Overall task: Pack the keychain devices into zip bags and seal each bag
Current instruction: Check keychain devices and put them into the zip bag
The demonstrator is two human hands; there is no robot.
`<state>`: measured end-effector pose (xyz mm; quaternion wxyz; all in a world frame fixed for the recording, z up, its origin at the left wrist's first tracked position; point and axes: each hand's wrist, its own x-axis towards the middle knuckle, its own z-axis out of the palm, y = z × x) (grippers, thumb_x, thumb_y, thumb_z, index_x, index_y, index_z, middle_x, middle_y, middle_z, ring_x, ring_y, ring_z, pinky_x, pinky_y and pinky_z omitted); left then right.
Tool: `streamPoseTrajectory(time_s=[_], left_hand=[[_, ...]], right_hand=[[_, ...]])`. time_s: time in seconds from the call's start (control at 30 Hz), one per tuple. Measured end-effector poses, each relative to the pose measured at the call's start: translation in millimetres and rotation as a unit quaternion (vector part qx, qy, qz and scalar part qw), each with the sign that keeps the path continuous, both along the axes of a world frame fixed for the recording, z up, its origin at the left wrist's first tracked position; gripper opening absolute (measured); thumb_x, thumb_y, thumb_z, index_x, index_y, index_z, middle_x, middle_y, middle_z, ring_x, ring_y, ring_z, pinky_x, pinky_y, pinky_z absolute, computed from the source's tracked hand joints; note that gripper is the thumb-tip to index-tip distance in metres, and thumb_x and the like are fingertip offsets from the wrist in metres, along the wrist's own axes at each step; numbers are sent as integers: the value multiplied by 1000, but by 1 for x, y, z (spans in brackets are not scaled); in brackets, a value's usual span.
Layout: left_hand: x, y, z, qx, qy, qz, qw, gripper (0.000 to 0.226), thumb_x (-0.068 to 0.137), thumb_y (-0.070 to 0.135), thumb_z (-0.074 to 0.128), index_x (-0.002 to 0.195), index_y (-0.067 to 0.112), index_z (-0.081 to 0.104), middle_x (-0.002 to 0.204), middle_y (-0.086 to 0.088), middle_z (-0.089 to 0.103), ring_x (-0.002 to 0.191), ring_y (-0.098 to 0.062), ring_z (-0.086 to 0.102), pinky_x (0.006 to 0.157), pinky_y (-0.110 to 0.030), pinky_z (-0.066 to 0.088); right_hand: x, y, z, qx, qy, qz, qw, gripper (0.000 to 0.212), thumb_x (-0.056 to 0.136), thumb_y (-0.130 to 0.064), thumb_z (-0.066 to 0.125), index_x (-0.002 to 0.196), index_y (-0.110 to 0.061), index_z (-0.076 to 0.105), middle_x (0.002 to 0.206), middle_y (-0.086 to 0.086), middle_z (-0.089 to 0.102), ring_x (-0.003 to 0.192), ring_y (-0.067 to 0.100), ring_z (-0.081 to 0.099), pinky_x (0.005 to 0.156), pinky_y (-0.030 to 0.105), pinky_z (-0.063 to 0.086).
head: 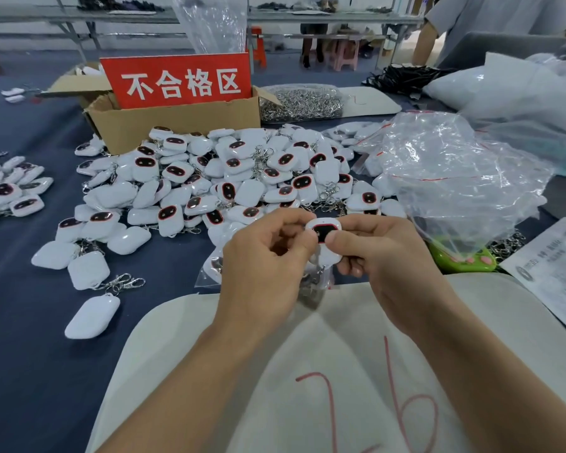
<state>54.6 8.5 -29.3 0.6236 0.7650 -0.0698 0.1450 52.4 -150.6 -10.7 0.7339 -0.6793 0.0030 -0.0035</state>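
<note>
Pinching one keychain device [324, 233] together, left hand [265, 259] and right hand [386, 253] may drop it beside the blurred zip bag [321, 279] hanging just beneath.

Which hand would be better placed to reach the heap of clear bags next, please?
Probably the right hand: the heap of clear bags lies just beyond it on that side, while the left hand would have to cross the device both hold.

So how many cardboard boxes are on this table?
1. The cardboard box sits open behind the pile of keychain devices, holding a red sign. The clear plastic bags on the right could hide another.
</note>
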Motion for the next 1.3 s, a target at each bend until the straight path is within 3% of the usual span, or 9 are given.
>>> streamPoseTrajectory(time_s=[0.1,0.23,0.37,0.67,0.83,0.93,1.03,1.17,1.3], left_hand=[[1,0,1,-25,-8,-15,1000,19,83,23,71,93,36,77,77,11,74,73,-11,71,69,-21,56],[2,1,0,-15,-13,-29,999,17,84,23,71,95,35,77,78,7,74,74,-16,72,69,-24,56],[-2,0,1,17,-18,-30,999,19,91,25,68,100,40,77,80,13,75,76,-8,71,66,-16,53],[-3,1,5,-20,21,-23,999,25,84,28,68,104,30,83,77,9,77,71,-8,70,72,-35,59],[-3,0,4,-33,31,-30,999,21,85,26,68,99,31,83,69,2,74,63,-16,64,68,-46,60],[-3,-1,4,-45,29,-27,998,22,86,27,69,102,32,82,76,7,77,68,-10,70,67,-35,60],[-3,-2,4,-73,32,-18,997,20,83,28,70,98,32,82,77,7,78,64,-9,70,62,-25,58],[-4,-4,5,-73,28,-22,997,18,81,28,70,93,38,79,78,9,79,66,-8,72,66,-30,61],[-5,-5,6,-65,24,-22,997,19,81,31,71,90,45,79,79,10,79,71,-10,74,70,-34,62]], right_hand=[[-2,3,1,-2,-1,-7,1000,11,85,5,70,84,-2,79,55,4,56,48,10,44,49,13,38],[-3,6,1,0,-13,-28,1000,21,84,6,70,80,-11,83,54,-1,55,52,10,40,50,13,36],[-5,10,1,7,-24,-17,1000,21,86,5,70,83,-12,83,54,-5,58,52,6,44,51,13,39],[-3,12,1,-15,-19,14,1000,16,72,-13,71,85,-12,81,62,8,53,55,12,43,52,16,40],[-4,11,1,-20,-14,19,1000,18,86,4,70,86,-10,80,68,14,50,54,13,43,48,16,42],[-6,10,2,-19,-25,24,999,22,83,9,70,90,-10,80,69,12,64,56,11,56,53,17,47],[-8,13,3,-17,-36,34,999,30,69,-4,74,98,-10,80,81,14,76,68,14,70,61,20,55],[-7,12,3,-10,-53,18,998,31,69,4,75,98,-5,79,79,10,77,62,11,68,57,17,51],[-7,13,2,-14,-65,-3,998,31,76,14,72,96,-8,80,85,15,79,77,22,75,74,29,62]])
